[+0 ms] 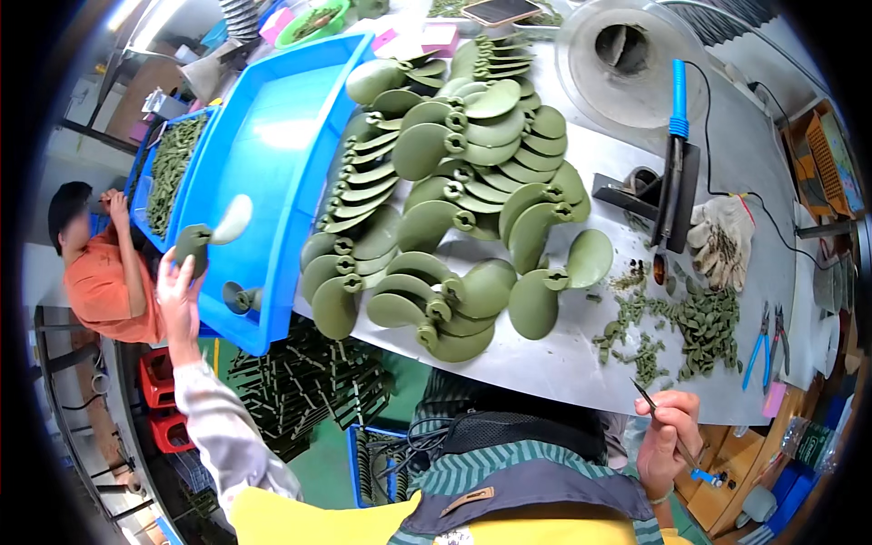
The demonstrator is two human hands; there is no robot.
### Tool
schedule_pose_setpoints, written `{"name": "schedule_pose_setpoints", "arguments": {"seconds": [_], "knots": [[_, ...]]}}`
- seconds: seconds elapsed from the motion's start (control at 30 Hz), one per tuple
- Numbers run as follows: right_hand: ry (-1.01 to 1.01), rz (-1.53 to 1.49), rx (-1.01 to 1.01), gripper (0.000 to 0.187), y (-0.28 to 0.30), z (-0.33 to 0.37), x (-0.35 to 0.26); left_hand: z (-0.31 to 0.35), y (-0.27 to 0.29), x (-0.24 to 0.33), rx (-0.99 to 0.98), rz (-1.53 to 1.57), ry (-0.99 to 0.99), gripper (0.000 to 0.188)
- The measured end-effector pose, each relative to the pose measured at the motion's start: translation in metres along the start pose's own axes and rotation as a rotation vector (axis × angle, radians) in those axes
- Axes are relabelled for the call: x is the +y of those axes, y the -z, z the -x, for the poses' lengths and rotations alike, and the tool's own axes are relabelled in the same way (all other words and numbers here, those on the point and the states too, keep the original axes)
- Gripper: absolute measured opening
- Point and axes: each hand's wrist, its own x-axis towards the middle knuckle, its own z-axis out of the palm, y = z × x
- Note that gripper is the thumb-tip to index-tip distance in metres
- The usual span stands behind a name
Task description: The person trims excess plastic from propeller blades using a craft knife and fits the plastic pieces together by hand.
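Note:
Out to the left, my left hand (pixel 178 295) is closed on a green two-bladed propeller (pixel 193 247); its far blade catches the light. It is over the large blue tray (pixel 313 173), where another propeller (pixel 240 298) lies near the close end. At the lower right, my right hand (pixel 670 440) grips a thin tool with a dark pointed tip (pixel 641 391), held near the table's front edge; its exact kind is not clear. Between my hands, rows of stacked green propellers (pixel 454 218) cover the metal table (pixel 518 363), blades fanned out and overlapping.
Green scraps (pixel 704 331) are heaped on the right, beside a stained glove (pixel 722 241), blue-handled pliers (pixel 757 350) and a blue-handled corded tool (pixel 679 100) on a stand. A phone (pixel 500 11) lies at the back. Another person (pixel 104 282) in orange works far left.

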Motion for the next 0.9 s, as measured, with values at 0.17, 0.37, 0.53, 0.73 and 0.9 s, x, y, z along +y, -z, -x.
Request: {"name": "schedule_pose_setpoints", "arguments": {"seconds": [0.17, 0.37, 0.53, 0.73, 0.9], "knots": [[-0.026, 0.002, -0.01, 0.029, -0.003, -0.001, -0.01, -0.034, 0.014, -0.026, -0.264, -0.109, 0.343, 0.04], [-0.048, 0.038, -0.009, 0.025, -0.008, -0.002, -0.015, -0.069, -0.016, -0.041, -0.571, -0.378, 0.243, 0.037], [-0.066, 0.013, -0.112, 0.02, -0.005, -0.009, -0.013, -0.082, 0.022, -0.047, -0.735, -0.658, 0.241, 0.021], [-0.13, 0.03, -0.208, 0.028, -0.004, -0.02, -0.007, -0.06, 0.024, -0.035, -0.637, -0.882, 0.183, 0.061], [-0.135, 0.306, -0.163, 0.017, -0.002, -0.018, 0.014, 0.02, -0.089, 0.046, -0.264, -0.737, -0.248, 0.026]]}}
